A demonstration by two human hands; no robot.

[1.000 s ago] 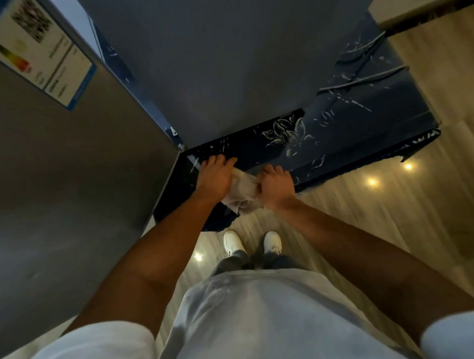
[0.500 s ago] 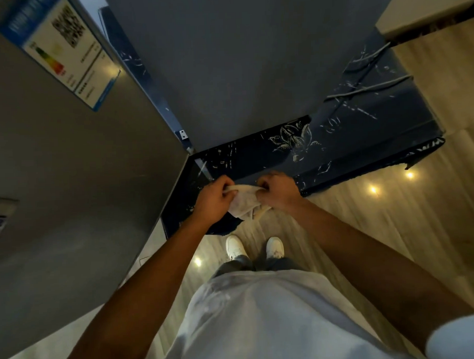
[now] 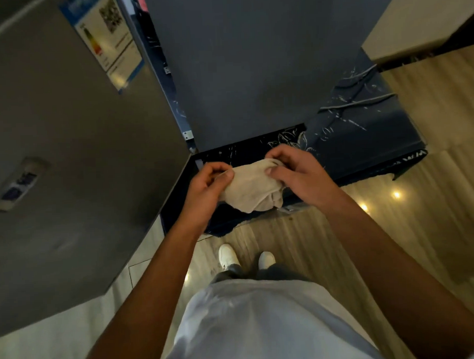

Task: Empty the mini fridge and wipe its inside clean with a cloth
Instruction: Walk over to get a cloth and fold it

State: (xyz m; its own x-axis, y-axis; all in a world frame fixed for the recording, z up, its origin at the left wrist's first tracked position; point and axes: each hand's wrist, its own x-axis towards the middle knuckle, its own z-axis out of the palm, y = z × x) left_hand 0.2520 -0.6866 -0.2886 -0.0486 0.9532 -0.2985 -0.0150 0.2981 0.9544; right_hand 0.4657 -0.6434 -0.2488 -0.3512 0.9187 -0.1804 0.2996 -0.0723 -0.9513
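A pale crumpled cloth (image 3: 253,188) hangs between my two hands in front of my waist. My left hand (image 3: 206,187) pinches its left edge and my right hand (image 3: 297,172) grips its right edge. Behind the hands rises the grey mini fridge (image 3: 248,66), standing on a dark blue patterned cover (image 3: 363,137). The fridge's grey door (image 3: 76,163) swings out to the left, bearing an energy label (image 3: 108,38). The fridge's inside is hidden from this angle.
Wooden floor (image 3: 433,212) stretches right and below, with bright light reflections on it. My white shoes (image 3: 246,257) stand just before the blue cover. A pale counter or furniture edge (image 3: 413,20) sits at the upper right.
Both hands have lifted the cloth off the dark blue cover and toward me, spreading it between them. The view has tilted up, showing more of the door.
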